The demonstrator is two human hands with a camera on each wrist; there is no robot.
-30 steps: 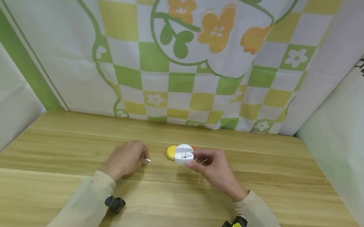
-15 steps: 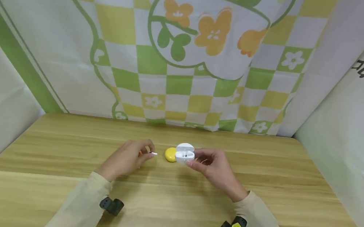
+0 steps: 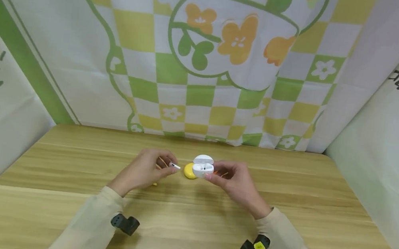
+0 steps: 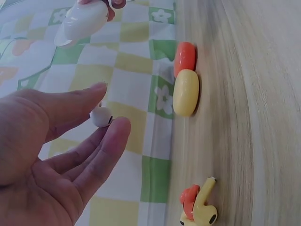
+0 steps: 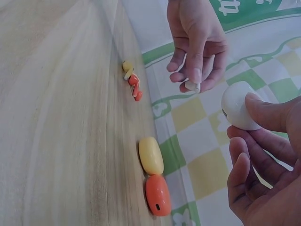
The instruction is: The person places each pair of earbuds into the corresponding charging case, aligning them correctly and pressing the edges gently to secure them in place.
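Note:
Between the thumb and fingers of my left hand point(image 3: 141, 171) is a white earbud point(image 3: 175, 165), pinched above the table with its stem towards the right. My right hand point(image 3: 235, 184) grips a white earbud case point(image 3: 202, 169) whose lid stands up, so the inside shows in the head view. A small gap separates earbud and case. Below them on the table, a yellow case point(image 4: 186, 92) and a red case point(image 4: 185, 59) lie end to end, both with lids down. Yellow earbuds point(image 4: 205, 207) and red earbuds point(image 4: 189, 202) lie bunched beneath my left hand, partly hidden in the head view.
The wooden table point(image 3: 189, 227) reaches back to a checked, flower-printed cloth point(image 3: 202, 92). White printed panels point(image 3: 380, 158) close in the sides. A black wrist camera point(image 3: 125, 224) sits on each sleeve.
My left hand has come up and to the right with the white earbud, closer to the white case, and the earbud has turned slightly. My right hand and the case have hardly moved.

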